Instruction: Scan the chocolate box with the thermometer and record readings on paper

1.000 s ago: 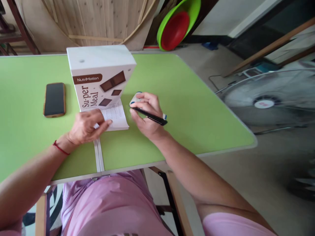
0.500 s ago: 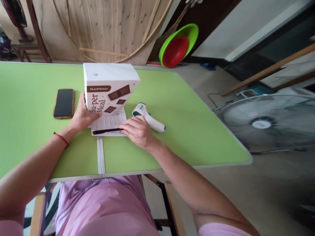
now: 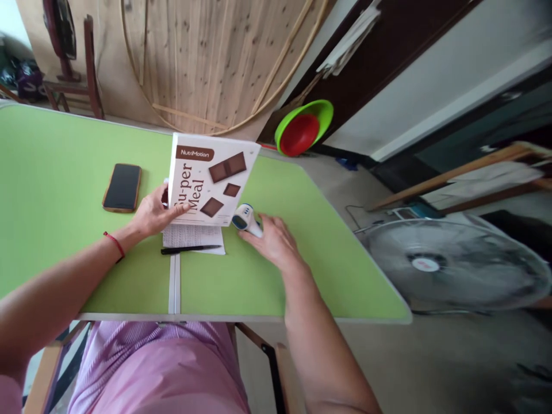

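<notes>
My left hand (image 3: 154,211) grips the left edge of a white box (image 3: 215,181) printed "NutriMotion" with pictures of chocolate pieces. The box is tilted, its printed face toward me, above a sheet of written paper (image 3: 194,236). Across the paper's near edge lies a black pen (image 3: 190,249), out of either hand. To the right, my right hand (image 3: 275,241) closes round the handle of a white and blue forehead thermometer (image 3: 248,218), thumb on the near side and fingers on the far side. Part of its handle is hidden by the hand.
A phone in a brown case (image 3: 122,187) lies left of the box on the green table (image 3: 64,172). A large fan (image 3: 431,264) stands beyond the table's right edge. Green and red basins (image 3: 302,132) lean behind the table, near a round wooden board (image 3: 207,63).
My right hand has let go of the pen and moved right onto the thermometer. The box has tilted, so its top no longer shows. The view has shifted a little.
</notes>
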`<state>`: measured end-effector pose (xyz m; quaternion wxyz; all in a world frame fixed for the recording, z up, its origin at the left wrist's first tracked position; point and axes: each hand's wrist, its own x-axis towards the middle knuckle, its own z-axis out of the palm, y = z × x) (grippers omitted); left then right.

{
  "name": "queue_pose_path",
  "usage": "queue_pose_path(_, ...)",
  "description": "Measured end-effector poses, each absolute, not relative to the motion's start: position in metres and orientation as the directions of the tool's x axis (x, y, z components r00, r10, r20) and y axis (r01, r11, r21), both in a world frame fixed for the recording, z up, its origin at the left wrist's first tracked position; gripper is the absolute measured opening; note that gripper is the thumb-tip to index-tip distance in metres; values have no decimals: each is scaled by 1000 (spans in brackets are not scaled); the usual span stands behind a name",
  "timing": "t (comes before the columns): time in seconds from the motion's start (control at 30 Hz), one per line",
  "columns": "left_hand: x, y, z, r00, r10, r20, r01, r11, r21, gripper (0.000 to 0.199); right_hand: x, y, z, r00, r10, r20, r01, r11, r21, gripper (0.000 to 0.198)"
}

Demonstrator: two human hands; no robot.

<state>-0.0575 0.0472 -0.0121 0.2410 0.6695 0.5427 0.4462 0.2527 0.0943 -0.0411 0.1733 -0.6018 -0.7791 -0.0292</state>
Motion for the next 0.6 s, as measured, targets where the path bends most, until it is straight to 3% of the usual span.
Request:
queue_pose_path(0.13, -50, 43, -14, 20, 952, 307, 529, -270, 804, 58, 254, 99, -40, -181, 978, 108, 936, 204, -286, 29)
queue_pose_path(0.23, -48, 43, -15, -2, 957, 292, 547, -243, 801, 57, 249, 93, -26, -69, 983, 170, 852, 146, -503, 28)
queue_pose_path(0.33, -47, 43, -15, 9, 954, 301, 552, -256, 794, 55, 238, 70, -5, 85, 957, 276, 569, 181, -802, 42)
queue_pose_path(0.4, -47, 42, -14, 20, 948, 317, 549, -276, 789, 54, 225, 47, 5, -32, 981, 192, 293, 193, -936, 39)
queue_pose_path(0.47, -47, 43, -14, 19, 945, 328, 550, -284, 786, 53, 205, 24, 9, -184, 978, 94, 75, 109, -991, 35)
queue_pose_path(0.6, -48, 44, -13, 19, 937, 348, 586, -292, 756, 53, 164, -3, -2, -149, 988, -52, -182, -79, -980, 33)
